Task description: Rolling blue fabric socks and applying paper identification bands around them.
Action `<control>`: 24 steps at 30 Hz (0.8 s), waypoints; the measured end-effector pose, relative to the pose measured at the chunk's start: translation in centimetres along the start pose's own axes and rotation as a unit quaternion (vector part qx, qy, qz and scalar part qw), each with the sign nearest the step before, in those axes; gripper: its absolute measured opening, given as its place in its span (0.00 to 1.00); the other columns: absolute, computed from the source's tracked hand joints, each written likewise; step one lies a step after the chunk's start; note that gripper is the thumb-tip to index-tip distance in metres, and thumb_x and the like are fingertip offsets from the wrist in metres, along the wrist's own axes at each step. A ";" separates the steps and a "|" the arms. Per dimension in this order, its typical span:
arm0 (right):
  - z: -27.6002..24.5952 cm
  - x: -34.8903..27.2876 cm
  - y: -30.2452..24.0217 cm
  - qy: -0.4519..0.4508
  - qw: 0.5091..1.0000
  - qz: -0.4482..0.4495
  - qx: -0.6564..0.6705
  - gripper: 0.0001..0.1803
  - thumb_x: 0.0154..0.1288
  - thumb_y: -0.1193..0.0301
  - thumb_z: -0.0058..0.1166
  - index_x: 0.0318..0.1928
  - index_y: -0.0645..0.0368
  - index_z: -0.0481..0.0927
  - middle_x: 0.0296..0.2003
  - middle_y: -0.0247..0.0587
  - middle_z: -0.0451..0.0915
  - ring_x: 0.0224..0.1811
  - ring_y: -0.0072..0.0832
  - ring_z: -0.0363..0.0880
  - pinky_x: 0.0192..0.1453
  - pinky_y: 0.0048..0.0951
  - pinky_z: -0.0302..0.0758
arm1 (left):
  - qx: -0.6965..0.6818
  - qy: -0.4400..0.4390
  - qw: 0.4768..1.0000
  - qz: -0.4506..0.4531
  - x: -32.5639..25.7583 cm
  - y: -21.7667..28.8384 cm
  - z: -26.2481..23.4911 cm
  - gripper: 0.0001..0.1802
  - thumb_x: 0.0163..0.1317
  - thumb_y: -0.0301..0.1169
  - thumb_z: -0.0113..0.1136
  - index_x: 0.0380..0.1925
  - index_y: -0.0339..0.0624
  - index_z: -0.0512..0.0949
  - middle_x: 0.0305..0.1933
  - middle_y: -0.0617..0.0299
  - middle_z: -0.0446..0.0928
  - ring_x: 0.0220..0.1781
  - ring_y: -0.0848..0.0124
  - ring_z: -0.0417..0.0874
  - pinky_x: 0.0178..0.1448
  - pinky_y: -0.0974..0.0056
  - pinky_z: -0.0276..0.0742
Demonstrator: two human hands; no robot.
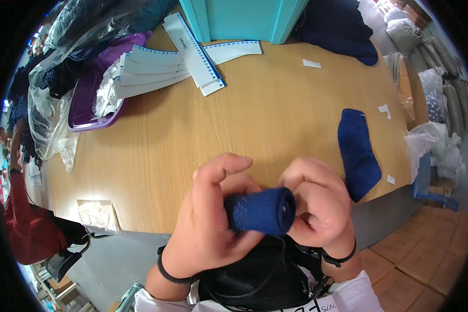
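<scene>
Just above the near edge of the table, a navy blue sock (pixel 260 212), rolled into a thick tube, lies across my left hand (pixel 203 223). That hand grips it with thumb and fingers, and the index finger is raised above the roll. My right hand (pixel 320 205) is curled beside the roll's right end, its fingers pressed together. Whatever may be between those fingertips is hidden. A second navy sock (pixel 358 153) lies flat on the table to the right of my hands.
On the wooden table (pixel 255 109) are white card strips with blue edges (pixel 197 52), a purple basket (pixel 96 124) holding white pieces, and a turquoise bin (pixel 244 21). Dark fabric (pixel 338 28) lies at the far right, small white slips (pixel 312 63) nearby. A person's red sleeve (pixel 28 223) shows at left.
</scene>
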State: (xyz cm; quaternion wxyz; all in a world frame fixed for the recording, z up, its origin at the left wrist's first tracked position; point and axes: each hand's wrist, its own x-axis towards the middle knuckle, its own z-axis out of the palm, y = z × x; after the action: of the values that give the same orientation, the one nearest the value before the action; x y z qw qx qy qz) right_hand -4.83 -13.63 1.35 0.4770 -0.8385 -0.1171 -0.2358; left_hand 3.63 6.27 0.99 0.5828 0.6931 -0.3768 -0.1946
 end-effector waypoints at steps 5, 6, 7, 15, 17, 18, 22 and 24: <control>-0.3 -0.3 -0.2 0.010 0.999 0.026 0.030 0.19 0.55 0.61 0.73 0.23 0.56 0.75 0.33 0.39 0.82 0.28 0.38 0.78 0.31 0.39 0.68 | -0.103 0.001 0.995 0.009 0.0 -0.7 -0.1 0.41 0.56 0.22 0.78 0.64 0.37 0.62 0.43 0.52 0.82 0.38 0.60 0.88 0.41 0.61 0.81; -0.3 -0.1 -0.1 0.006 0.999 0.031 0.032 0.19 0.55 0.61 0.73 0.23 0.56 0.75 0.33 0.39 0.82 0.28 0.38 0.78 0.31 0.39 0.68 | -0.079 -0.024 0.996 0.038 0.5 -0.7 -0.3 0.42 0.57 0.23 0.79 0.62 0.43 0.58 0.39 0.51 0.81 0.35 0.64 0.84 0.38 0.63 0.76; -0.1 0.1 0.1 0.013 0.998 0.021 0.058 0.20 0.56 0.60 0.72 0.23 0.56 0.74 0.35 0.39 0.84 0.32 0.40 0.81 0.36 0.40 0.71 | -0.055 -0.048 0.995 0.066 0.9 -0.6 -0.6 0.43 0.58 0.25 0.79 0.61 0.49 0.54 0.35 0.51 0.80 0.32 0.69 0.80 0.36 0.65 0.71; 0.7 1.5 -0.4 0.012 0.999 -0.008 0.036 0.22 0.57 0.66 0.76 0.22 0.51 0.70 0.37 0.34 0.88 0.54 0.44 0.83 0.64 0.52 0.74 | -0.175 -0.053 0.979 0.085 0.1 -1.6 -0.8 0.39 0.56 0.30 0.82 0.57 0.38 0.61 0.45 0.46 0.84 0.36 0.57 0.87 0.40 0.61 0.80; 0.4 1.4 -1.2 -0.007 1.000 0.005 -0.008 0.16 0.59 0.68 0.73 0.24 0.51 0.76 0.38 0.25 0.87 0.51 0.37 0.83 0.64 0.51 0.74 | -0.172 -0.074 0.979 0.078 0.1 -1.6 -1.1 0.40 0.56 0.31 0.82 0.57 0.38 0.59 0.45 0.45 0.85 0.36 0.57 0.87 0.39 0.60 0.80; 0.4 1.2 -1.3 -0.007 1.000 0.004 -0.008 0.16 0.59 0.68 0.73 0.24 0.51 0.76 0.38 0.25 0.87 0.51 0.37 0.83 0.64 0.51 0.74 | -0.127 -0.058 0.987 0.082 0.0 -1.4 -0.9 0.40 0.56 0.32 0.83 0.56 0.39 0.61 0.44 0.45 0.85 0.37 0.56 0.87 0.40 0.60 0.80; 0.5 1.0 -1.2 0.051 0.998 0.016 -0.045 0.12 0.52 0.69 0.76 0.28 0.51 0.80 0.32 0.22 0.81 0.41 0.29 0.78 0.53 0.44 0.71 | -0.127 -0.089 0.986 0.069 1.2 -0.6 -1.0 0.42 0.61 0.29 0.81 0.55 0.53 0.51 0.35 0.44 0.80 0.31 0.57 0.85 0.36 0.58 0.80; 0.1 0.7 -0.5 0.073 0.996 0.018 -0.043 0.13 0.49 0.70 0.77 0.29 0.51 0.81 0.29 0.22 0.78 0.38 0.28 0.76 0.49 0.42 0.70 | -0.099 -0.096 0.986 0.094 1.9 -0.3 -1.2 0.40 0.60 0.31 0.82 0.54 0.51 0.54 0.35 0.44 0.80 0.32 0.57 0.86 0.36 0.58 0.80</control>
State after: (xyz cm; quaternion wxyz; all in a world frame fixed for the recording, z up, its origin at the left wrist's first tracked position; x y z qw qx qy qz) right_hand -4.43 -13.29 2.01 0.4523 -0.8408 -0.0565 -0.2920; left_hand 5.79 5.62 1.30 0.6254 0.5715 -0.4733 -0.2413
